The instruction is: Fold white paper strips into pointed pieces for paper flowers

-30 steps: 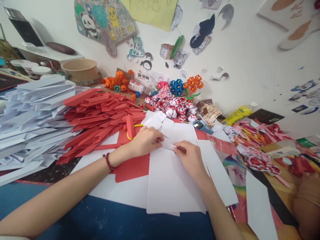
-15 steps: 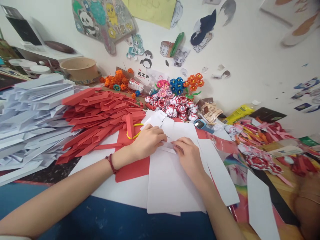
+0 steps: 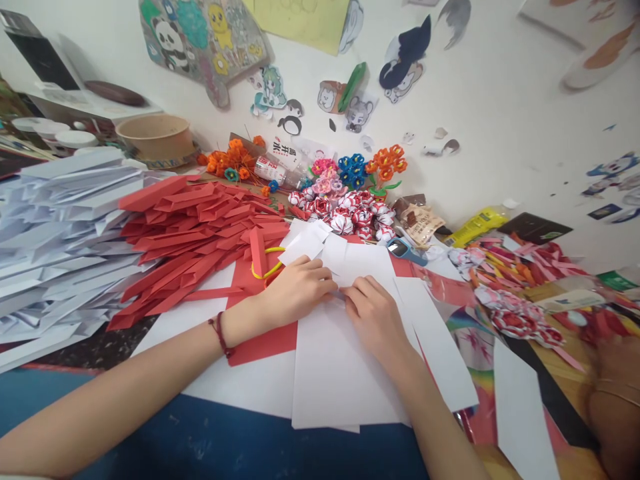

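Over a stack of white paper sheets, my left hand and my right hand meet fingertip to fingertip. Between them is a small folded piece of white paper, mostly hidden by the fingers. Both hands are closed, pinching it from either side. Just beyond them lie small loose white paper pieces. A pair of scissors with yellow handles, partly covered by a folded red strip, lies beside my left hand on red paper.
Piles of folded white strips and red strips fill the left. Paper flowers stand along the wall, near a blue watch. Ribbons and more flowers crowd the right, where another person's hand shows.
My hands have come closer together, and my right fingers have closed further over the small white paper, hiding more of it. The view has shifted slightly.
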The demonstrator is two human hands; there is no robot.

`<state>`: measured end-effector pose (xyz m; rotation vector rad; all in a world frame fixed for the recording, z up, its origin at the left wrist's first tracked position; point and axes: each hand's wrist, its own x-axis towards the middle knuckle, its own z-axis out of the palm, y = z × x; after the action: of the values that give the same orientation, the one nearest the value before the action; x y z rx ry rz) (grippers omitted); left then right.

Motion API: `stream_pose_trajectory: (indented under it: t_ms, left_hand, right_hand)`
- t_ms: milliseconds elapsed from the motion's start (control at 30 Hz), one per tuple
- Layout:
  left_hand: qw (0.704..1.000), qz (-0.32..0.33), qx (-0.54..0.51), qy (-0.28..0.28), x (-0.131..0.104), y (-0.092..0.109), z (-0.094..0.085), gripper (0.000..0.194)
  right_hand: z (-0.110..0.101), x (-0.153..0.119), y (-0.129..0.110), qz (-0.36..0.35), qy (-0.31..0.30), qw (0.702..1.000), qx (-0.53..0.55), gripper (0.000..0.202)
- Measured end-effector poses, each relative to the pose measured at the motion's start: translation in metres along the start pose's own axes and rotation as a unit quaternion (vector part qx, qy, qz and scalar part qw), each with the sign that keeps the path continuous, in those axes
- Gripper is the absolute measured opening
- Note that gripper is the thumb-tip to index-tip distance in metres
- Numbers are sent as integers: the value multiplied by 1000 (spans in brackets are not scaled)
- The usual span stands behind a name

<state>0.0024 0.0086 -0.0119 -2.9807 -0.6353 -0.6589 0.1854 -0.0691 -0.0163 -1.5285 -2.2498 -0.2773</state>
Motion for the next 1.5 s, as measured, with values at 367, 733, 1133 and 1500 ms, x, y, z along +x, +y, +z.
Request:
stream_pose_trajectory:
  t_ms: [367, 733, 1133, 1500]
  left_hand:
    - [999, 28, 38, -10, -2, 2, -2, 22]
    - [994, 56, 93, -21, -3, 6, -7, 19]
    - [995, -4, 93, -21, -5, 4, -1, 20]
    - [997, -45, 66, -5, -2, 9, 2, 18]
  right_hand:
    - [-7, 1, -9, 69, -30, 997, 1, 10]
    - [3, -6, -13, 26, -4, 995, -95, 22]
    - [0, -3, -20, 91, 43, 989, -104, 16]
    - [12, 0, -9, 86, -1, 994, -60, 19]
